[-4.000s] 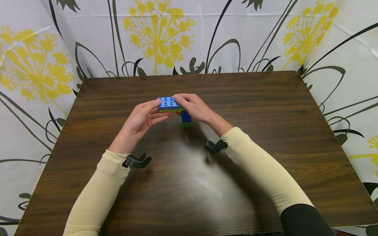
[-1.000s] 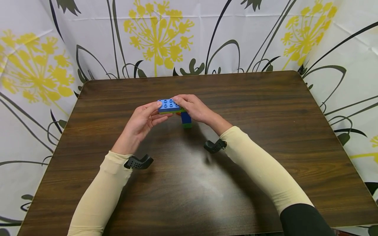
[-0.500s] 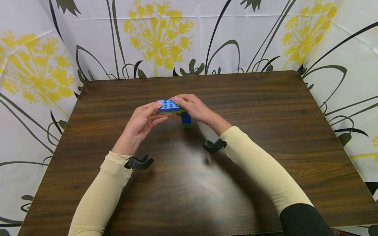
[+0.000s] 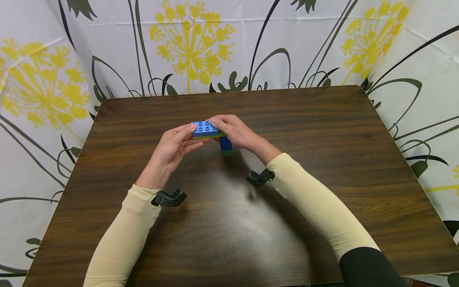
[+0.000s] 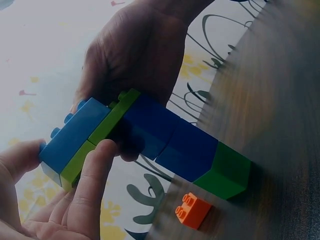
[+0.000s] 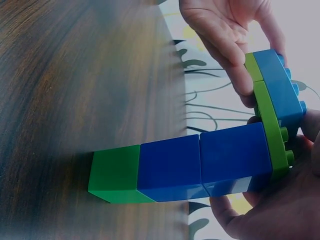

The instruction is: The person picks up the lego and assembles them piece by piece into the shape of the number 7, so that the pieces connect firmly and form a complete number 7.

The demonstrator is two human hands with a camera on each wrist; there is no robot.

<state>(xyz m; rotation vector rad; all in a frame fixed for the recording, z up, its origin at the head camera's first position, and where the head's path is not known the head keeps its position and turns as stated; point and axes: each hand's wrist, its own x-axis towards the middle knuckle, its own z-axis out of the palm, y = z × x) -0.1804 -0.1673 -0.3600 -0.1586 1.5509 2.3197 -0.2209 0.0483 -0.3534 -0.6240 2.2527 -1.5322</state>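
Note:
A tower stands on the table: a green brick (image 6: 115, 167) at the bottom, two dark blue bricks (image 6: 170, 162) above it, and thin lime green bricks (image 5: 115, 119) on top, reaching out to the left. Over the lime green bricks lies a light blue brick (image 4: 204, 129) with studs on top. My left hand (image 4: 171, 148) pinches the overhanging end, thumb at the light blue brick and fingers beneath the lime green. Around the tower's top my right hand (image 4: 237, 130) grips, its thumb at the light blue brick's right end.
An orange brick (image 5: 194, 210) sits on the wooden table (image 4: 308, 131) behind the tower, mostly hidden in the head view. Beyond the table's back edge hangs a white cloth (image 4: 222, 52) with yellow flowers. Each wrist wears a black camera mount (image 4: 168, 198).
Since the earliest frame, the left forearm has shifted slightly right and the light blue brick appears a little lower. Both hands keep their hold; the last second shows almost no motion.

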